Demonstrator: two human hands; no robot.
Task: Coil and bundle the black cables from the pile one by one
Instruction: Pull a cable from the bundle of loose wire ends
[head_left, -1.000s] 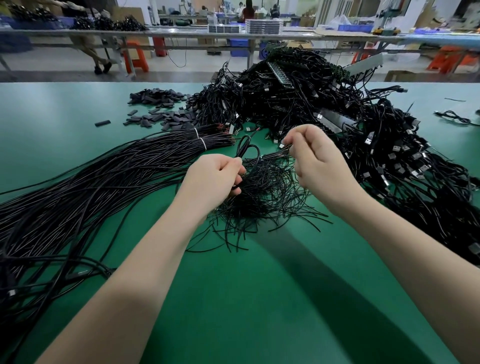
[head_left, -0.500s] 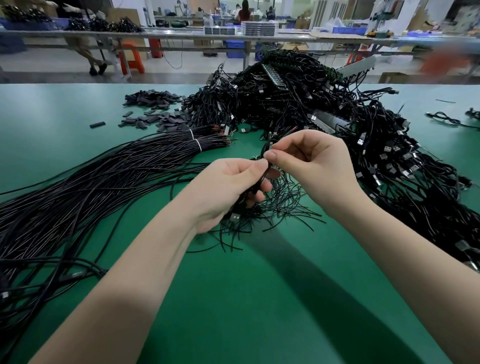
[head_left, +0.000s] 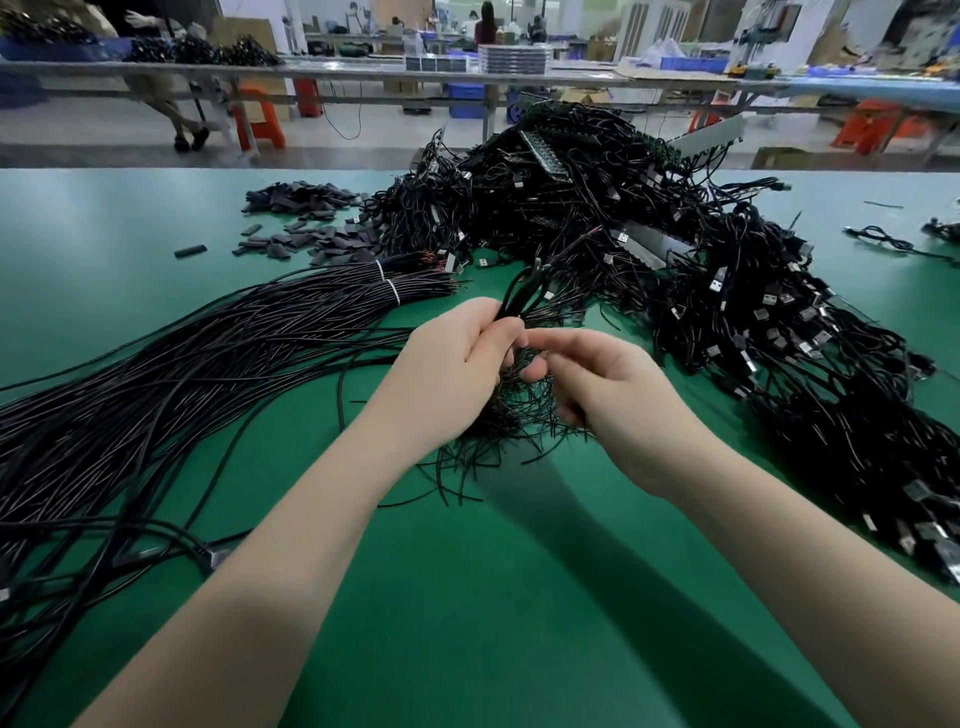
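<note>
Cable pile (head_left: 649, 249) behind hands; twist ties (head_left: 498, 415) beneath them

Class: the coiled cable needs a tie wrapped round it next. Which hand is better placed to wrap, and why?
Probably the right hand: the left hand grips the coiled cable, while the right's fingers sit beside it over the loose ties.

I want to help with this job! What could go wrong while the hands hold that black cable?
The coiled cable in the left hand could spring loose, since the right hand seems to be only working at it. The thin ties underneath may snag the fingers. It might also tangle with the big cable pile close behind.
</note>
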